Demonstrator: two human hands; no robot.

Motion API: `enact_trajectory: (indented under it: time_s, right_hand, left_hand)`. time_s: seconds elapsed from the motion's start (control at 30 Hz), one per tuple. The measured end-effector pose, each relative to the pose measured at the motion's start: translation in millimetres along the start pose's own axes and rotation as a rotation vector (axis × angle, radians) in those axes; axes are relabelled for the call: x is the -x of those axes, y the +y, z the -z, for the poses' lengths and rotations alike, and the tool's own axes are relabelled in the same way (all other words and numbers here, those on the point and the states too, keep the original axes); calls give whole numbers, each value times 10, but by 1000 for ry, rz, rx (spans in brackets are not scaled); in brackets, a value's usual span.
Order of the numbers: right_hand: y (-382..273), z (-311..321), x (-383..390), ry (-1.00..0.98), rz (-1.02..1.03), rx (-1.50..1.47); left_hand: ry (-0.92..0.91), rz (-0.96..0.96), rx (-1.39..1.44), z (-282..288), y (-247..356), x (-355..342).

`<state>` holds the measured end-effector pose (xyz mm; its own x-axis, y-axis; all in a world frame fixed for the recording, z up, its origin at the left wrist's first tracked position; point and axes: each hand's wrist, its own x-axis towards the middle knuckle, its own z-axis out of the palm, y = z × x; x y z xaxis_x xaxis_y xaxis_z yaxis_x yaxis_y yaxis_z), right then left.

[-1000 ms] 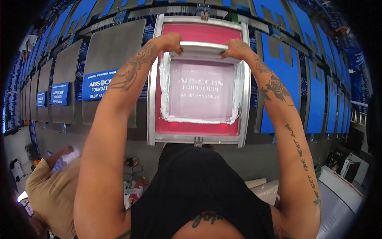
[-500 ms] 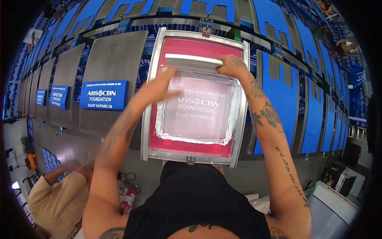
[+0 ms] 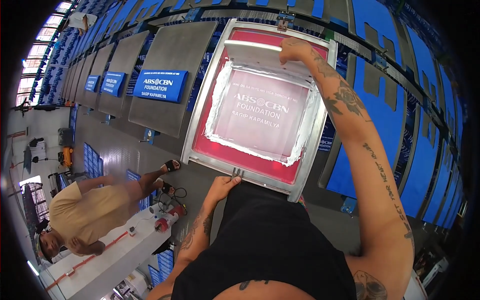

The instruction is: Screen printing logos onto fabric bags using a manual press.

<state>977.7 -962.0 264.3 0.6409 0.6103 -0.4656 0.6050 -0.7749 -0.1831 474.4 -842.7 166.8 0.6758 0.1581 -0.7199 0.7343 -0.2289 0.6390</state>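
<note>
A metal-framed screen-printing screen (image 3: 207, 100) is in front of me, tilted slightly clockwise. Its red mesh (image 3: 250, 157) surrounds a pale window with lettering, edged by smeared white ink (image 3: 218, 102). A long pale squeegee (image 3: 252, 46) leans across the far part of the screen. The fingers of my right hand (image 3: 296, 50) are wrapped round its right end. My left hand (image 3: 223, 187) grips the near edge of the frame beside a small metal bracket (image 3: 237, 172), thumb on top. What lies under the screen is mostly hidden.
Grey printing boards (image 3: 172, 55) stand in a row at left, several bearing blue printed cloth pieces (image 3: 161, 86). Boards at right carry larger blue cloth pieces (image 3: 360, 130). A person in a tan shirt (image 3: 95, 205) is at left, near a red fire extinguisher (image 3: 170, 218).
My left hand has left the squeegee area and come down to the frame's near edge. My right hand stays on the squeegee. The view has shifted and turned; more of the person at left shows.
</note>
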Motion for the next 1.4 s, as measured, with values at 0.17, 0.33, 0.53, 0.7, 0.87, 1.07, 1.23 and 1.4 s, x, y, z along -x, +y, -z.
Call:
enact_trajectory:
  time_s: [0.17, 0.33, 0.53, 0.7, 0.87, 1.07, 1.23, 1.4]
  right_hand:
    - [-15, -39, -10, 107, 60, -168]
    - [-68, -113, -38, 93, -12, -122]
    - [-435, -492, 357, 229, 29, -140]
    - [-1046, -1149, 1094, 358, -21, -116]
    - [-2147, -1829, 2316, 384, -75, -9]
    - [-2316, -1794, 2577, 444, -93, -114]
    - [-1547, -1364, 2402, 330, -507, -437]
    - [-601, -1619, 2579, 537, -603, -1512]
  left_hand:
    - [97, -114, 240, -31, 57, 230]
    - [47, -168, 319, -12, 70, 309]
    - [-124, -200, 294, 108, -136, 95]
    - [-317, -297, 230, 176, -377, -122]
    - [-360, -358, 173, 242, -353, -112]
    - [-406, -341, -272, 623, 100, 64]
    - [61, -538, -44, 1454, 230, 45]
    - [797, -615, -419, 1836, -36, -487]
